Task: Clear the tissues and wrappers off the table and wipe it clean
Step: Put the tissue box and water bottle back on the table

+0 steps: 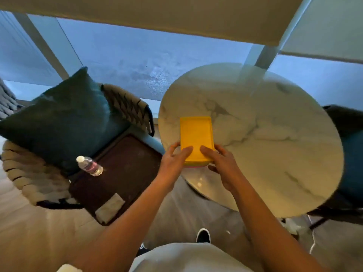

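A folded stack of cleaning cloths, yellow on top with green and pink edges below, lies near the left edge of the round white marble table. My left hand grips the stack's near left corner, thumb on top. My right hand grips the near right corner the same way. No tissues or wrappers show on the tabletop.
To the left stands a woven chair with a teal cushion. On its seat rests a dark tray carrying a plastic water bottle and a folded white napkin. Another dark chair stands at the table's right.
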Demonstrator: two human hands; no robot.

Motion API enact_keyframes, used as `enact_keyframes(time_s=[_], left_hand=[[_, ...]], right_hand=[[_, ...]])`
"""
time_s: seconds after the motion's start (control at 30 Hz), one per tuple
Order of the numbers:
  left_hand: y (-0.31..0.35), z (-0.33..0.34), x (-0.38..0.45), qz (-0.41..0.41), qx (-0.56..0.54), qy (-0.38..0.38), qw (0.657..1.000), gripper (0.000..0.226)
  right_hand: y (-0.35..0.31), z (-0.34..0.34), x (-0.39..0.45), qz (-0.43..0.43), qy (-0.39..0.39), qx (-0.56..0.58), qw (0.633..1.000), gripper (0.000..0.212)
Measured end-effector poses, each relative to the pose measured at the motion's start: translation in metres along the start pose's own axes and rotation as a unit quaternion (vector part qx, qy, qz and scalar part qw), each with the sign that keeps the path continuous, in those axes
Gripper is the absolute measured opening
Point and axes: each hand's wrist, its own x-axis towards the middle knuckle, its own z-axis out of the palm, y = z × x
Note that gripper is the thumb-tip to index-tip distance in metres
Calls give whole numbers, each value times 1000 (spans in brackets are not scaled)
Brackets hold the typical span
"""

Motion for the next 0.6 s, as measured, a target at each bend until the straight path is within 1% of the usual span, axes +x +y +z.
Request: enact_keyframes(time_s=[0.03,0.07,0.13,0.2,0.33,0.43,0.6], left_hand=[[-1,21,2,-2,10,-13,1000,41],[-2,41,2,-3,18,-25,1000,46],[-8,77,7,-12,35,-42,998,62],[-14,109,13,-18,53,-59,997,65],[-24,158,23,-23,71,-92,993,51],[-30,180,31,-31,70,-89,993,37],[-30,193,36,-30,86,-98,991,35]], right_hand=[[-1,-21,1,-1,10,5,1000,33],[-1,-41,2,2,21,9,1000,33],[3,-78,5,11,42,13,999,33],[6,-110,9,16,62,25,998,32],[17,-157,20,29,89,45,995,31],[27,-177,30,41,100,57,993,32],[37,-187,40,46,120,63,990,40]])
